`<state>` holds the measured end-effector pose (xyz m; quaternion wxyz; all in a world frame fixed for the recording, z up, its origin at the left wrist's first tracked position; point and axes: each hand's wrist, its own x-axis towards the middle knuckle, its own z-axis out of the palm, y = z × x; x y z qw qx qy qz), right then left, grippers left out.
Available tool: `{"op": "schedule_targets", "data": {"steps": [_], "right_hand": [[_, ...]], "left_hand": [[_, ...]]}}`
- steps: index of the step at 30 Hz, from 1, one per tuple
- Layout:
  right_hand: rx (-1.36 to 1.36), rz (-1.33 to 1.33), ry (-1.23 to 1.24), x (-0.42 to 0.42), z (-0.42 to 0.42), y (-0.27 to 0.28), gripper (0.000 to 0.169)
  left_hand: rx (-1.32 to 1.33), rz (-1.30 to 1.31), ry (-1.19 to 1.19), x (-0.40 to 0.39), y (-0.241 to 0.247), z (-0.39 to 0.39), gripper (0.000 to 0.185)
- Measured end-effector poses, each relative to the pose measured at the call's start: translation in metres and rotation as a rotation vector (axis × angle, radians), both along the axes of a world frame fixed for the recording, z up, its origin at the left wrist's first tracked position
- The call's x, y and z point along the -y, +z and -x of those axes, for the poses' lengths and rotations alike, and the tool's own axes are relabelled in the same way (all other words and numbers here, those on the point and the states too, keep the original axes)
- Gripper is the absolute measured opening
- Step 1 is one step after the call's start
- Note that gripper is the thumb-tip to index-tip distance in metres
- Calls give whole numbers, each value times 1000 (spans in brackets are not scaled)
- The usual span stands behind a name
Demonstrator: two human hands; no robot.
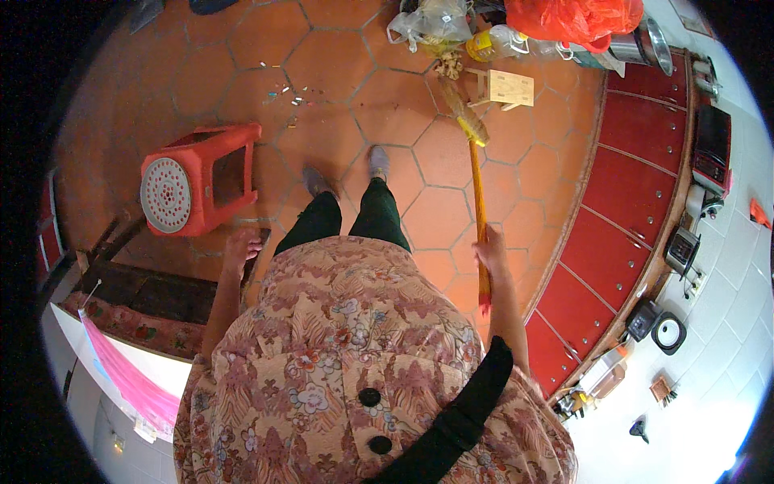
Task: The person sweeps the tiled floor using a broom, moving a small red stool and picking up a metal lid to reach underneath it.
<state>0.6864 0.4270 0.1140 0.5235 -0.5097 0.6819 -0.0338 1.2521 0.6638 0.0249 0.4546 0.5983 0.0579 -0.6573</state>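
Observation:
My right hand [493, 251] grips the yellow-orange handle [478, 199] of a broom. The broom's bristle head [462, 112] rests on the reddish hexagonal floor tiles ahead and to the right, with a bright yellow band where it joins the handle. On the other side, my left hand [243, 247] hangs low with fingers curled against a dark strip [248, 275]; whether it holds that strip cannot be made out. Small white and coloured scraps [295, 97] lie scattered on the tiles beyond my feet.
A red plastic stool [227, 181] with a pale perforated seat stands to the left, beyond a dark bench [169, 296]. At front right are a small wooden stool [511, 88], a plastic bottle [496, 43] and bags [444, 21]. Red cabinets [629, 181] line the right.

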Motion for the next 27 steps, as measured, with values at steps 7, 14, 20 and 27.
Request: {"op": "schedule_targets", "data": {"steps": [7,14,20,27], "right_hand": [[-80,-12,252,56,-52,-74,24],[218,-178,24,1,-54,42,55],[236,-175,-385,-36,-5,69,38],[318,-368,-747,17,15,-21,9]], "left_hand": [[114,-103,0,2,19,8,21],[42,-38,11,-27,-4,12,26],[333,-103,-148,15,26,33,24],[-235,92,-3,-20,-41,-13,24]]}}
